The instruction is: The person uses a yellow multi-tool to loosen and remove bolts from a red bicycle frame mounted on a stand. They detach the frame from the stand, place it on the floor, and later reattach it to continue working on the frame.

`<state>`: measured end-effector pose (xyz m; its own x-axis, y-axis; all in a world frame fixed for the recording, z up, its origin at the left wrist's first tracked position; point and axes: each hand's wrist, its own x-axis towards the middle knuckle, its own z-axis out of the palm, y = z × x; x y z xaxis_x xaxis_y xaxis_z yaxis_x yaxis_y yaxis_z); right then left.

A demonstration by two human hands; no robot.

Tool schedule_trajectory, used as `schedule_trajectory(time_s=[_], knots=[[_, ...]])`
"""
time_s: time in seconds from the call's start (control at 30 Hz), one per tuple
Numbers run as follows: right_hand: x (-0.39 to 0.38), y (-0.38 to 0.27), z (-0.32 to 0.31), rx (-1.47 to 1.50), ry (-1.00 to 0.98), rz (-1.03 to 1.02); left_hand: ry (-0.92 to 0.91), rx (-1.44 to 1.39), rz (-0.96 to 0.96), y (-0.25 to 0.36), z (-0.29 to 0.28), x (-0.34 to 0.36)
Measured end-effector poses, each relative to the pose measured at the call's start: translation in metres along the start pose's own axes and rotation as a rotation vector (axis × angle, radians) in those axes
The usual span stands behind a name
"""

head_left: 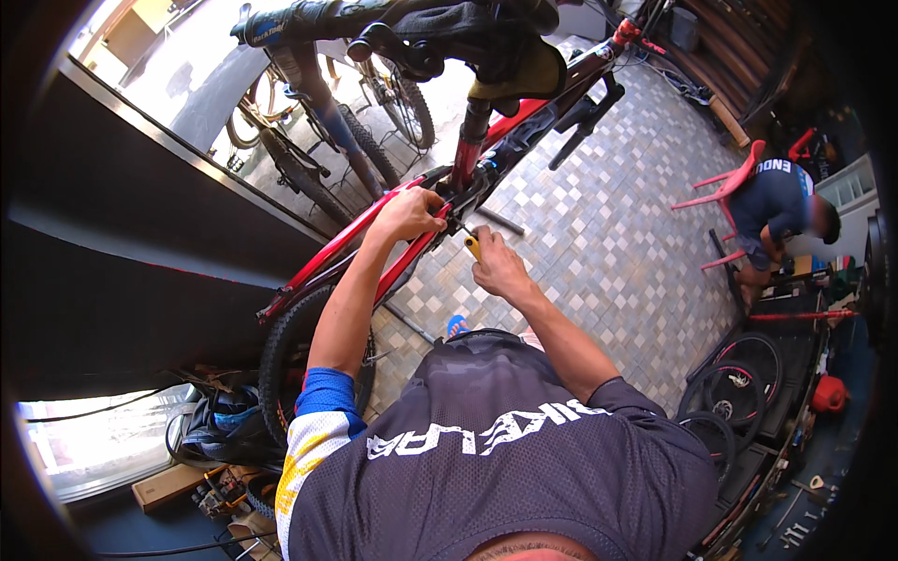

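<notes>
A red and black bicycle frame (412, 251) slants across the space in front of me, raised off the floor. My left hand (409, 215) lies over its red tubes beside the seat tube (465, 159). The fingers there are bent together at the dark parts of the joint, and what they pinch is hidden. From the right, my right hand (502, 268) closes around a screwdriver-like tool with a yellow handle (472, 247). Its thin shaft points at the same dark joint, close to my left fingertips. Whether the tip touches is too small to tell.
A repair stand (313, 84) rises at upper left, with black cloth (468, 37) above the frame. Other bicycles (393, 103) stand behind it. A tyred wheel (281, 365) is below my left arm. At right, a person (776, 210) bends beside a red chair (739, 182); wheels (739, 383) lie nearer.
</notes>
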<state>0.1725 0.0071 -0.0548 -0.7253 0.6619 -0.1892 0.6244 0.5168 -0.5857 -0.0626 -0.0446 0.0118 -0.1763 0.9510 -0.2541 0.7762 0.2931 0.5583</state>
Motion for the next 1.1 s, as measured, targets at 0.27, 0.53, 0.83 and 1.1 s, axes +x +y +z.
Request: schedule_trajectory(time_s=[0.27,0.53,0.83,1.1], knots=[[0.003,0.004,-0.013,0.093,-0.054,-0.188,-0.077,-0.139,0.007,-0.008,-0.005,0.006],[0.009,-0.004,-0.01,0.143,-0.059,-0.178,-0.139,-0.005,0.077,-0.013,-0.02,0.017],[0.006,-0.009,-0.009,0.29,-0.058,-0.096,-0.09,0.279,0.073,0.01,-0.032,0.016],[0.007,-0.003,-0.005,0.481,0.023,-0.006,-0.105,0.356,0.251,0.008,-0.035,0.025]])
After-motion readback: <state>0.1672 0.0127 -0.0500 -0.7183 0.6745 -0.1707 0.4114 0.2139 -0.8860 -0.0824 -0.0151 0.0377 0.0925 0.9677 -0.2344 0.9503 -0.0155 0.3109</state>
